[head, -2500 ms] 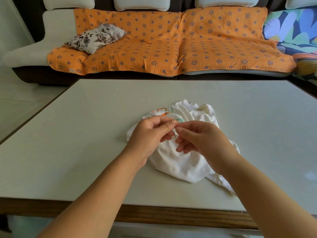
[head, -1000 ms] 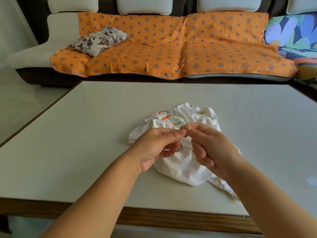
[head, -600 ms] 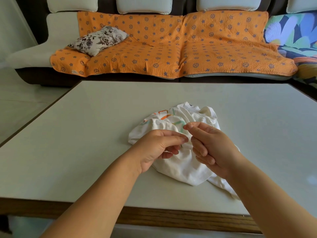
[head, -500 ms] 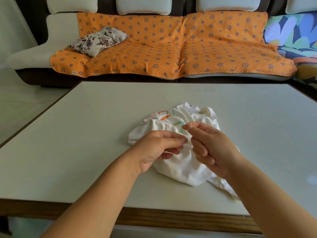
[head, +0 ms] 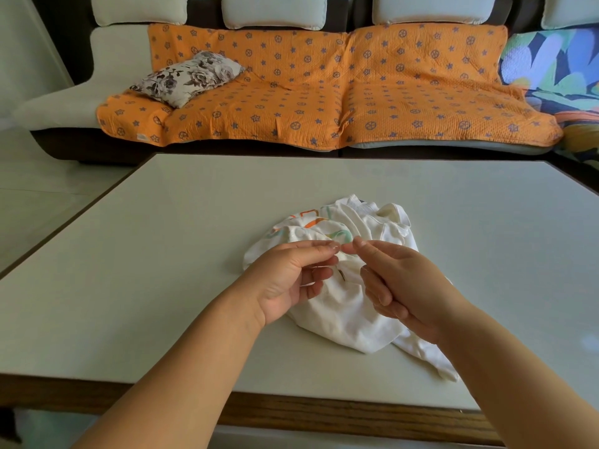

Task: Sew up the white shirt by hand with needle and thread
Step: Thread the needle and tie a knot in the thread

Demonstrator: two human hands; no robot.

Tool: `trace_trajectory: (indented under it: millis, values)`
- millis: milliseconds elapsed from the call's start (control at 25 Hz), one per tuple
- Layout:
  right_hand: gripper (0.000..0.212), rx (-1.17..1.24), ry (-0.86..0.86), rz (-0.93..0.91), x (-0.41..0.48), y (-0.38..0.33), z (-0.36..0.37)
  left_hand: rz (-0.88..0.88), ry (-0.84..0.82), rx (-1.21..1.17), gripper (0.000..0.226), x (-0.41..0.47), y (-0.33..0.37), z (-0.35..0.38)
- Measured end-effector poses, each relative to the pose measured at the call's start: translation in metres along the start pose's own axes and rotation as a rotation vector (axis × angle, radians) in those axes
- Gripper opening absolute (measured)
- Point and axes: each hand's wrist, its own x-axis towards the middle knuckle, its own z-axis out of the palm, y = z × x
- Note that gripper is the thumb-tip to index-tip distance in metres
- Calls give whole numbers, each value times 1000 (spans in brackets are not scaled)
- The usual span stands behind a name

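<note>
A crumpled white shirt [head: 343,319] with orange and green print lies on the pale table [head: 162,254], a little right of its middle. Both hands hover just above the shirt, fingertips almost touching. My left hand [head: 291,280] pinches thumb to forefinger, and a fine pale thread [head: 319,265] runs across its curled fingers. My right hand [head: 398,280] pinches the same spot from the right with thumb and forefinger, its other fingers loosely curled. The needle is too small to make out.
The table's wooden front edge [head: 324,413] runs just below my forearms. Behind the table stands a sofa with an orange star-patterned cover [head: 324,92] and a floral pillow [head: 188,76]. Pale floor [head: 39,202] shows at the left.
The two hands have stayed together over the shirt. The pinching fingertips shifted slightly and my left hand's lower fingers have opened a little; the shirt has not moved.
</note>
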Motion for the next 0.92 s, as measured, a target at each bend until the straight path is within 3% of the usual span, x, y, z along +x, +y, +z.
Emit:
trace_trajectory:
  millis: [240,800,920]
  values:
    - [23,-236,5,-22,-5,-2,1,-16,28,-63,3,0,0,0]
    - [25,-146,-125,7,-7,-4,-2,-25,49,-125,2,1,1,-3]
    - [22,-337,3,35,-5,-6,-7,21,56,-71,4,0,1,-3]
